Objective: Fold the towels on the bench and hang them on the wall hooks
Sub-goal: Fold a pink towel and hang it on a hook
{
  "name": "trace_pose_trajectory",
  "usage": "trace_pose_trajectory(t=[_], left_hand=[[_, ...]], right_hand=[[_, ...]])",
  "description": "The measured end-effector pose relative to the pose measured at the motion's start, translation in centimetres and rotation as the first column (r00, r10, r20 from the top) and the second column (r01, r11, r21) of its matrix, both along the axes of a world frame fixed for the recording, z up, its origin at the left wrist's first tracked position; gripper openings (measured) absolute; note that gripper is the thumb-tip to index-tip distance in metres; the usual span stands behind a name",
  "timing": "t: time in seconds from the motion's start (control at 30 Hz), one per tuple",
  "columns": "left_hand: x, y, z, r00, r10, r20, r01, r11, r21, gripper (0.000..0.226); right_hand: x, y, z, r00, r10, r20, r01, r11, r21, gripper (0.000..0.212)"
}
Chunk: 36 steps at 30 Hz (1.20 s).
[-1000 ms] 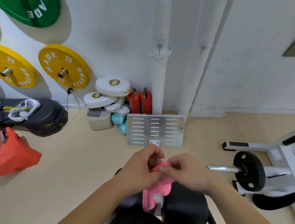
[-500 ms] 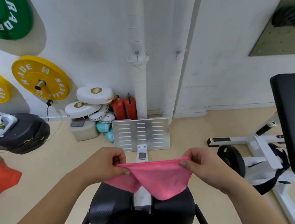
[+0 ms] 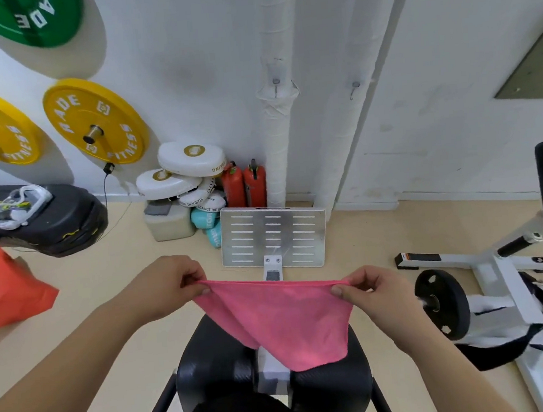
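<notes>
Pink towel (image 3: 285,321): top edge stretched between my left hand (image 3: 169,288) and right hand (image 3: 371,295), each pinching a corner, hanging over the end of the bench (image 3: 211,366). Risk: one pinch slackens, the corner drops and the fold skews; the wall hooks (image 3: 276,83) look thin, possibly a poor hold.

two yellow weight plates (image 3: 94,122) hang on pegs on the white wall, with a green plate (image 3: 38,19) above them at the top left. at the foot of the wall, white boxing pads (image 3: 191,157) are stacked over a pale container (image 3: 167,225), teal pads (image 3: 204,219) lie just beside it, and two red fire extinguishers (image 3: 244,183) stand next to a white wrapped pipe (image 3: 276,124). a slotted metal footplate (image 3: 272,238) stands over the beige floor (image 3: 108,300), and a black weight plate (image 3: 442,303) sits on a white machine frame (image 3: 496,266) at the right.
</notes>
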<state>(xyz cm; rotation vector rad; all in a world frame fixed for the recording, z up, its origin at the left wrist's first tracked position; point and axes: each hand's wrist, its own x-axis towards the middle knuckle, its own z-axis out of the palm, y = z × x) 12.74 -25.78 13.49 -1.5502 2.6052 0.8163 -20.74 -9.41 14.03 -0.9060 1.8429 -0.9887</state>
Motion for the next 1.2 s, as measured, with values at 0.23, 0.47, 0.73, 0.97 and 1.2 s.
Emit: trace_pose_trajectory(t=[0.23, 0.47, 0.73, 0.97, 1.2], left_hand=[[3.1, -2.7, 1.0, 0.986, -0.115, -0.118, 0.094, 0.98, -0.173, 0.011], [5.9, -4.4, 0.4, 0.967, -0.176, -0.183, 0.1, 0.925, -0.366, 0.026], [11.1, 0.9, -9.1, 0.988, -0.138, -0.072, 0.135, 0.99, -0.049, 0.027], [13.7, 7.7, -13.4, 0.998, -0.04, -0.048, 0.053, 0.95, 0.308, 0.013], [13.3, 13.1, -12.6, 0.955, 0.262, -0.137, -0.182, 0.886, 0.426, 0.023]], right_hand=[[1.4, -4.4, 0.0, 0.991, -0.106, -0.079, 0.098, 0.989, -0.107, 0.008], [4.4, -7.1, -0.3, 0.992, -0.121, -0.047, 0.11, 0.976, -0.186, 0.008], [7.6, -2.9, -9.3, 0.966, 0.242, -0.089, -0.215, 0.946, 0.241, 0.025], [11.2, 3.7, -14.2, 0.875, 0.466, -0.129, -0.356, 0.801, 0.481, 0.01], [11.4, 8.7, -12.6, 0.909, 0.415, -0.029, -0.373, 0.843, 0.387, 0.011]])
